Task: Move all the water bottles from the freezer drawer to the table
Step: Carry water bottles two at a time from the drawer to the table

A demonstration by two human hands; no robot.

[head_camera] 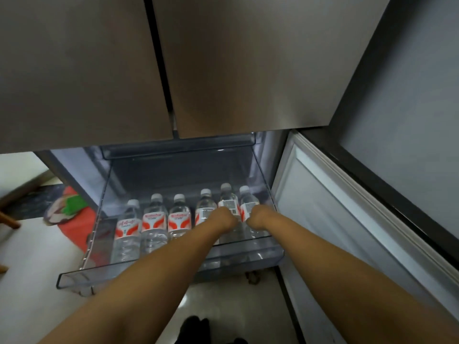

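Several clear water bottles with white caps and red-and-white labels stand in a row in the pulled-out clear freezer drawer. The leftmost bottle and the two beside it stand free. My left hand curls round the second bottle from the right, low on its label. My right hand curls round the rightmost bottle. The fingers of both hands are hidden behind the knuckles. Both forearms reach in over the drawer's front rim.
The fridge's closed upper doors hang over the drawer's back half. An open white freezer door stands along the right. On the pale floor to the left lie a red and green object and wooden legs.
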